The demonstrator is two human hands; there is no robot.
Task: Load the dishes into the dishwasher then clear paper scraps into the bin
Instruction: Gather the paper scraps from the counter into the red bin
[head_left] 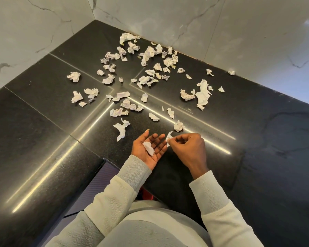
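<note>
Several crumpled white paper scraps (143,81) lie scattered over a black granite counter (43,107) that fills a corner. My left hand (146,150) is held palm up above the counter's near edge, fingers spread, with one flat white scrap (149,148) resting in the palm. My right hand (187,148) is just to its right, thumb and forefinger pinched on another small scrap (169,137) at the left hand's fingertips. A crumpled scrap (178,126) lies on the counter just beyond the hands. No dishes, dishwasher or bin are in view.
White marble-look walls (168,20) close the counter on the far left and far right sides. The counter's rounded inner edge (89,177) runs below my left forearm, with a dark floor gap beneath. Pale sleeves cover both arms.
</note>
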